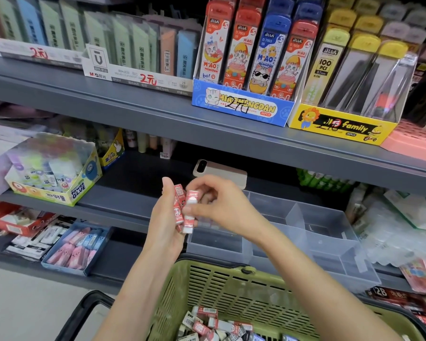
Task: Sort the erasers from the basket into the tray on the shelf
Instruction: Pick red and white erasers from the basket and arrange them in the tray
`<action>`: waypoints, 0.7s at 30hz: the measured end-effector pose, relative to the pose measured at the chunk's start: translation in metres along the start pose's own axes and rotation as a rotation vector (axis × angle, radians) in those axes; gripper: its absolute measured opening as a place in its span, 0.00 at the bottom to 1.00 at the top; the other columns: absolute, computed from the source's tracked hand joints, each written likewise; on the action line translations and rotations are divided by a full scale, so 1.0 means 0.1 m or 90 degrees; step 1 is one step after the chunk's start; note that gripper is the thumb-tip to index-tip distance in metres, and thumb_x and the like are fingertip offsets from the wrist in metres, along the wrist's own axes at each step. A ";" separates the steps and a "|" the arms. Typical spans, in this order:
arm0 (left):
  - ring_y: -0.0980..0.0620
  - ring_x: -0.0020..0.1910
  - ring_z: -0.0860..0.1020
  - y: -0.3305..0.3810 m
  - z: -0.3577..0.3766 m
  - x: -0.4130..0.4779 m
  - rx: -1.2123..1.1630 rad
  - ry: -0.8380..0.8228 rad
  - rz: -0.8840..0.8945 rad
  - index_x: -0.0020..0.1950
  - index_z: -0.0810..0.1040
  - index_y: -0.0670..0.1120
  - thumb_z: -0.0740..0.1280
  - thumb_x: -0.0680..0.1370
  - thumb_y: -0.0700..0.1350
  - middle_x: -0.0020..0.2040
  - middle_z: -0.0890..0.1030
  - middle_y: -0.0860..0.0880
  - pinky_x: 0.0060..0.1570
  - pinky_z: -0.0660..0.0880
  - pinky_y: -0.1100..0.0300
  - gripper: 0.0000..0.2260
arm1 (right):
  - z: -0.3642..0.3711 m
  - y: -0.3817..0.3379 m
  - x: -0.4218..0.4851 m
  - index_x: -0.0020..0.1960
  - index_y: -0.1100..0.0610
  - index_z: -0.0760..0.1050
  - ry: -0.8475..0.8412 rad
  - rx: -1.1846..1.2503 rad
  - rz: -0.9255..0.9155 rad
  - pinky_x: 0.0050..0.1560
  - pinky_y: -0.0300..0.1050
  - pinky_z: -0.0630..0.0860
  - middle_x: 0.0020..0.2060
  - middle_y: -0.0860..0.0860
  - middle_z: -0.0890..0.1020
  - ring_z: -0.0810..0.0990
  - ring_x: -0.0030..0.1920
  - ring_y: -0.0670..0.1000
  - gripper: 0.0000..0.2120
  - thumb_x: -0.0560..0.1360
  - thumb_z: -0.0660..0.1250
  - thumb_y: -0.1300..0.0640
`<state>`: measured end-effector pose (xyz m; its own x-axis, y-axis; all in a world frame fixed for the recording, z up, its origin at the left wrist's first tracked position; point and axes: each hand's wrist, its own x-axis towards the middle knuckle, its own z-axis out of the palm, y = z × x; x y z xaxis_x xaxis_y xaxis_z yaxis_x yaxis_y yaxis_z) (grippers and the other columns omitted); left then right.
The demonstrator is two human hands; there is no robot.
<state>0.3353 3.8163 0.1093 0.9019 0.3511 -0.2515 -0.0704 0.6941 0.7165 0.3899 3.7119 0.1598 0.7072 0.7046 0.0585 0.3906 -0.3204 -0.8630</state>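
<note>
Left hand (pixel 164 219), right hand (pixel 219 205), holding erasers (pixel 179 205) upright

basket (pixel 231 291) cut by bottom edge, glue box (pixel 54 173) blurred

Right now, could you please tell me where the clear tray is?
In the head view, the clear tray sits on the middle shelf, right of centre, behind the green basket; the right hand, pinching an eraser, overlaps its left end.
</note>
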 end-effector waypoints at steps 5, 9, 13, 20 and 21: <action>0.56 0.26 0.77 -0.01 0.00 -0.02 0.103 0.073 0.064 0.52 0.74 0.45 0.64 0.64 0.67 0.29 0.79 0.50 0.23 0.73 0.64 0.29 | -0.47 0.22 -0.20 0.40 0.59 0.70 0.193 0.212 0.075 0.29 0.40 0.77 0.32 0.53 0.78 0.79 0.28 0.52 0.12 0.68 0.73 0.69; 0.58 0.27 0.75 -0.03 0.03 -0.06 0.179 0.064 0.123 0.48 0.74 0.48 0.65 0.64 0.67 0.30 0.78 0.52 0.22 0.68 0.67 0.26 | -0.90 0.64 -0.37 0.39 0.61 0.72 0.369 0.164 0.232 0.29 0.37 0.78 0.34 0.58 0.78 0.79 0.23 0.49 0.11 0.67 0.73 0.70; 0.59 0.28 0.76 -0.06 0.10 -0.10 0.210 0.050 0.143 0.49 0.74 0.48 0.63 0.66 0.66 0.31 0.79 0.51 0.24 0.68 0.66 0.24 | -0.92 0.93 -0.35 0.34 0.62 0.73 0.353 -0.069 0.360 0.38 0.49 0.79 0.28 0.55 0.77 0.78 0.26 0.50 0.10 0.63 0.76 0.66; 0.58 0.27 0.77 -0.12 0.24 -0.17 0.181 0.011 0.134 0.50 0.73 0.46 0.65 0.65 0.66 0.31 0.79 0.50 0.21 0.67 0.68 0.26 | -0.75 0.90 -0.13 0.52 0.61 0.78 0.148 -0.157 0.505 0.50 0.45 0.77 0.48 0.54 0.82 0.81 0.49 0.55 0.20 0.67 0.75 0.50; 0.58 0.26 0.77 -0.12 0.25 -0.17 0.183 0.006 0.134 0.49 0.73 0.46 0.64 0.65 0.65 0.30 0.79 0.50 0.20 0.66 0.68 0.25 | -0.75 0.88 -0.11 0.55 0.61 0.78 0.112 -0.110 0.519 0.50 0.46 0.78 0.48 0.54 0.82 0.82 0.46 0.53 0.19 0.70 0.73 0.51</action>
<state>0.3312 3.7858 0.1210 0.8763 0.4745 -0.0833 -0.1312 0.4014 0.9064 0.4603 3.6285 0.1205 0.8825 0.1077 -0.4579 -0.2058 -0.7869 -0.5817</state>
